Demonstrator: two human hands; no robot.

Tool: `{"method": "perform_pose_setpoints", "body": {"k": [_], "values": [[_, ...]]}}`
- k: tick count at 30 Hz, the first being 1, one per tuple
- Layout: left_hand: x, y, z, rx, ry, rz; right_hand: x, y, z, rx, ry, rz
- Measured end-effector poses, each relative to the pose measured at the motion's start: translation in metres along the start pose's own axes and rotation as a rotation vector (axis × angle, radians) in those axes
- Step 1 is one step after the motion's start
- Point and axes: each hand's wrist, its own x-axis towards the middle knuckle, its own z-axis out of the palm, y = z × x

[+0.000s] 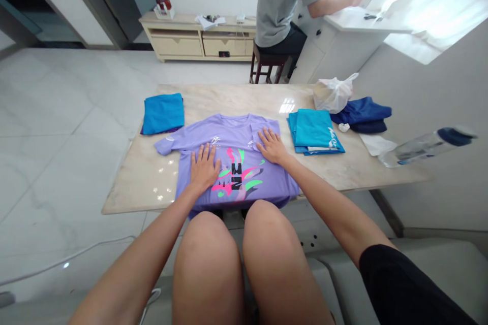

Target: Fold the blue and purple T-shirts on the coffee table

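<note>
Marble-patterned bench in a room with a pale tiled floor, seen from above the seated wearer's knees. At its centre, along the near edge, a lavender T-shirt lies front side up, its collar toward the far side and its hem hanging over the edge; the chest bears a pink, green and black print. Left hand: palm down on the shirt beside the print, fingers open and extended, gripping nothing. Right hand: flat on the upper chest at the opposite side, fingers likewise open and spread. Left of the shirt, a folded blue garment rests over a purple layer; right of it, a folded turquoise stack shows white lettering. Beyond the stack: a white plastic bag, a dark-blue garment and a clear water bottle. Background: a person in a grey T-shirt sits on a dark stool beside a low cream cabinet.
</note>
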Motion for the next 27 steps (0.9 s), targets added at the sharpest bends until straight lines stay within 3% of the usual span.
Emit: {"method": "perform_pose_setpoints", "body": {"k": [4,8,10,13,15,17,21,27], "values": [[-0.02,-0.008,-0.004,-0.005,-0.057,0.042,-0.003,-0.004,0.001,0.01,0.0,-0.038],[-0.024,-0.038,-0.028,0.004,0.049,0.059,-0.009,-0.004,0.005,0.022,-0.01,-0.099],[-0.011,-0.06,-0.046,0.011,0.114,-0.062,-0.009,0.0,0.008,0.017,0.008,-0.119],[0.017,-0.097,-0.071,-0.008,0.151,-0.399,-0.007,0.009,0.011,0.006,0.032,-0.155],[0.033,-0.119,-0.08,-0.019,0.135,-0.567,-0.006,0.015,0.013,0.003,0.043,-0.176],[0.043,-0.138,-0.083,-0.009,0.076,-0.634,-0.006,0.021,0.013,0.0,0.056,-0.192],[0.05,-0.168,-0.081,-0.062,0.015,-0.618,-0.008,0.026,0.015,-0.003,0.075,-0.228],[0.069,-0.189,-0.086,-0.513,0.104,-0.523,0.001,0.033,0.017,0.038,0.103,-0.3]]}}
